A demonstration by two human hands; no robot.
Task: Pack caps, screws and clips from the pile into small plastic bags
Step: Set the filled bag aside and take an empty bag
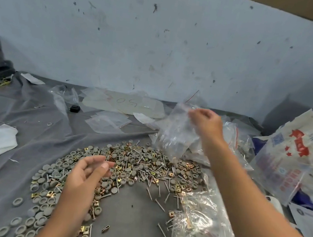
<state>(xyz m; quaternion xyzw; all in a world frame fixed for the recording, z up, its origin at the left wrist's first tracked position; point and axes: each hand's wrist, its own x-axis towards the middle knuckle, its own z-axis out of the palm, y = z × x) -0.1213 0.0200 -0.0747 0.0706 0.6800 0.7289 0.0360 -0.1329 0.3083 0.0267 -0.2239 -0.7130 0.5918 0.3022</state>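
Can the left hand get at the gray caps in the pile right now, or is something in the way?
Probably yes. The left hand hovers open right above the gray caps, holding nothing, with nothing between. The right hand and its clear bag are off to the far side.

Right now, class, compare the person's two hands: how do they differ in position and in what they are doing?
The right hand is raised near the back of the table, while the left hand hovers low over the pile of caps, screws and clips. The right hand pinches the top of a clear plastic bag; the left hand holds nothing, fingers loosely curved. Both are bare.
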